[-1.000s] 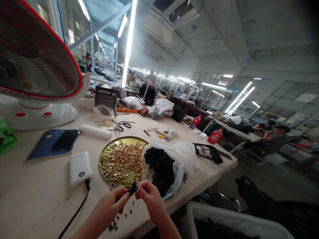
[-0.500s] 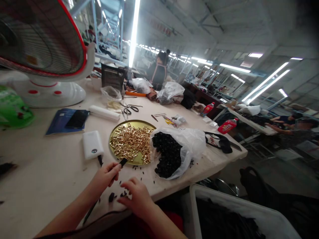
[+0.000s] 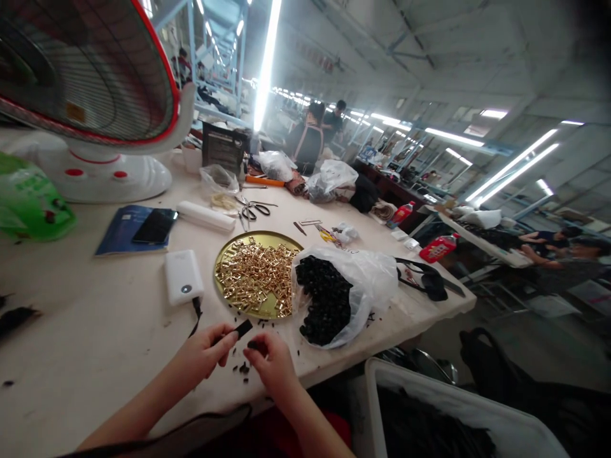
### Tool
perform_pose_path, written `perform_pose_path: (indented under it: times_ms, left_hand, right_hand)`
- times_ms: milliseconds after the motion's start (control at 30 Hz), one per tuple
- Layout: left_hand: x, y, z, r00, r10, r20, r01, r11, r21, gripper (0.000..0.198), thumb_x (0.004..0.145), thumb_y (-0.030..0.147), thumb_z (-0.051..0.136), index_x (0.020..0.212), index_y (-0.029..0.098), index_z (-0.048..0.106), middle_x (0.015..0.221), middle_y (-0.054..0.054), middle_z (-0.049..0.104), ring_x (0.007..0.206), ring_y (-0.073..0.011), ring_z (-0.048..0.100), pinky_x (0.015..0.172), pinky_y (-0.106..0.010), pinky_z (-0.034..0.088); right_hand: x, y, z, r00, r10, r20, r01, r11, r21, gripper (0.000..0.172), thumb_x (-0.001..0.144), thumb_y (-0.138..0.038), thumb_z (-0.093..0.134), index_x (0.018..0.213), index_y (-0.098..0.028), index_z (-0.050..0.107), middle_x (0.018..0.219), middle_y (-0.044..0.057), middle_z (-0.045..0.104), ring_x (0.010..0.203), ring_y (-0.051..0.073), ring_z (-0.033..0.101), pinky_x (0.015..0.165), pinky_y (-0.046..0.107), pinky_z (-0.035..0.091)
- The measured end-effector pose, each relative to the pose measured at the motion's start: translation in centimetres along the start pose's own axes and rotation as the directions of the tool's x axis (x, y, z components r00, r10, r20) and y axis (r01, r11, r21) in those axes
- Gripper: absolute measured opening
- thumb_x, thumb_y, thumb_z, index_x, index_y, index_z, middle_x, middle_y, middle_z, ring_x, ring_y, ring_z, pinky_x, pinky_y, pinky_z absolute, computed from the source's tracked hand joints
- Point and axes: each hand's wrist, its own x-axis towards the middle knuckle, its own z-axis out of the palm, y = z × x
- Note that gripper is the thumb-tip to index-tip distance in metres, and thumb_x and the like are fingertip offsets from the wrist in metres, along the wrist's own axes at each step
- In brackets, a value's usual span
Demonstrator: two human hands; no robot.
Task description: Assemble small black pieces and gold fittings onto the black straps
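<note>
My left hand (image 3: 209, 352) is closed on a short black strip (image 3: 244, 328), whose end sticks out past the thumb and finger. Close to its right, my right hand (image 3: 271, 361) pinches a small black piece (image 3: 252, 345), mostly covered by the fingers. A narrow gap separates the two hands. Several tiny black bits (image 3: 244, 369) lie on the table between them. Just beyond the hands is a round gold tray (image 3: 228, 245) heaped with small gold metal fittings (image 3: 258, 273). An open clear plastic bag (image 3: 370, 273) full of small black pieces (image 3: 324, 299) rests against its right side.
On the cream table (image 3: 119, 318) are a white power bank (image 3: 184, 277) with a cable, a phone (image 3: 155, 226) on a blue booklet (image 3: 114, 235), scissors (image 3: 258, 208) and a fan (image 3: 95, 95). A white bin (image 3: 372, 394) stands below the table's right edge.
My right hand has closed on a small black piece that lay on the table and moved up beside the strip. My left hand has shifted slightly right and down. The view has turned a little.
</note>
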Motion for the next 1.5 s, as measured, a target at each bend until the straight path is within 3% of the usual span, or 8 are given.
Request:
perform_pose_path:
  times_ms: [133, 333, 533, 800, 933, 1100, 1433, 1500]
  left_hand:
    - [0.0, 0.2, 0.9, 0.998, 0.030, 0.052, -0.032, 0.998, 0.045, 0.043, 0.071, 0.059, 0.042, 0.077, 0.018, 0.055, 0.048, 0.007, 0.045, 0.037, -0.0077, 0.033, 0.036, -0.018, 0.024]
    - [0.3, 0.1, 1.5, 0.994, 0.095, 0.045, -0.098, 0.993, 0.071, 0.039, 0.075, 0.056, 0.042, 0.074, 0.018, 0.053, 0.050, 0.006, 0.044, 0.040, -0.0095, 0.036, 0.038, -0.019, 0.026]
    - [-0.2, 0.8, 2.1, 0.992, 0.083, 0.100, -0.095, 0.988, 0.120, 0.039, 0.074, 0.054, 0.042, 0.071, 0.018, 0.057, 0.049, 0.005, 0.044, 0.043, -0.0108, 0.039, 0.040, -0.020, 0.026]
    - [-0.4, 0.9, 2.6, 0.940, -0.052, 0.337, 0.053, 0.999, 0.006, 0.046, 0.067, 0.061, 0.042, 0.076, 0.018, 0.053, 0.042, 0.008, 0.039, 0.032, -0.0069, 0.024, 0.032, -0.019, 0.018]
    - [-0.8, 1.2, 2.4, 0.905, -0.012, 0.425, 0.068, 0.991, -0.116, 0.044, 0.071, 0.059, 0.046, 0.079, 0.016, 0.056, 0.043, 0.009, 0.038, 0.034, -0.0059, 0.023, 0.032, -0.018, 0.017]
    - [-0.7, 0.8, 3.1, 0.904, 0.002, 0.428, 0.068, 0.987, -0.149, 0.043, 0.071, 0.059, 0.048, 0.075, 0.016, 0.052, 0.043, 0.008, 0.038, 0.034, -0.0059, 0.024, 0.032, -0.018, 0.016]
    - [-0.1, -0.3, 4.0, 0.944, -0.050, 0.326, 0.041, 0.999, 0.035, 0.038, 0.070, 0.056, 0.040, 0.072, 0.018, 0.047, 0.043, 0.008, 0.039, 0.034, -0.0074, 0.026, 0.032, -0.019, 0.018]
    - [-0.1, -0.4, 4.2, 0.961, -0.035, 0.276, 0.024, 0.999, 0.045, 0.038, 0.071, 0.056, 0.038, 0.071, 0.019, 0.047, 0.045, 0.008, 0.039, 0.036, -0.0082, 0.028, 0.033, -0.019, 0.019]
  right_hand:
    - [-0.1, -0.6, -1.3, 0.986, 0.164, 0.037, -0.163, 0.884, 0.438, 0.022, 0.070, -0.037, 0.065, 0.076, -0.016, 0.058, 0.060, -0.001, 0.056, 0.051, 0.011, 0.048, 0.052, 0.023, 0.037]
    - [-0.4, -1.4, -1.7, 0.966, 0.249, 0.062, -0.221, 0.685, 0.694, 0.043, 0.067, -0.050, 0.066, 0.090, -0.013, 0.062, 0.066, 0.002, 0.061, 0.049, 0.008, 0.048, 0.048, 0.021, 0.036]
    - [-0.5, -1.1, -2.1, 0.966, 0.226, 0.126, -0.251, 0.689, 0.680, 0.049, 0.070, -0.052, 0.063, 0.100, -0.014, 0.064, 0.071, 0.004, 0.061, 0.054, 0.010, 0.050, 0.054, 0.024, 0.039]
    - [-1.2, -1.0, -3.1, 0.984, 0.062, 0.166, -0.134, 0.874, 0.467, 0.047, 0.080, -0.055, 0.051, 0.107, -0.019, 0.065, 0.066, 0.000, 0.051, 0.056, 0.009, 0.043, 0.055, 0.023, 0.033]
    - [-1.0, -0.7, -2.7, 0.952, 0.071, 0.299, -0.274, 0.636, 0.721, 0.048, 0.076, -0.056, 0.058, 0.104, -0.017, 0.063, 0.059, -0.004, 0.045, 0.046, 0.007, 0.040, 0.046, 0.021, 0.029]
    - [-0.9, -0.2, -0.7, 0.956, 0.143, 0.257, -0.292, 0.353, 0.889, 0.043, 0.068, -0.059, 0.064, 0.078, -0.019, 0.055, 0.049, -0.008, 0.038, 0.038, 0.005, 0.030, 0.039, 0.018, 0.022]
    - [-0.4, -0.4, 0.4, 0.872, 0.334, 0.359, -0.431, 0.174, 0.885, 0.051, 0.051, -0.057, 0.076, 0.062, -0.017, 0.047, 0.052, -0.005, 0.043, 0.049, 0.009, 0.044, 0.048, 0.020, 0.036]
    - [-0.1, -0.2, 0.3, 0.866, 0.386, 0.319, -0.425, 0.230, 0.876, 0.052, 0.053, -0.062, 0.072, 0.062, -0.018, 0.045, 0.050, -0.006, 0.040, 0.046, 0.008, 0.040, 0.046, 0.020, 0.034]
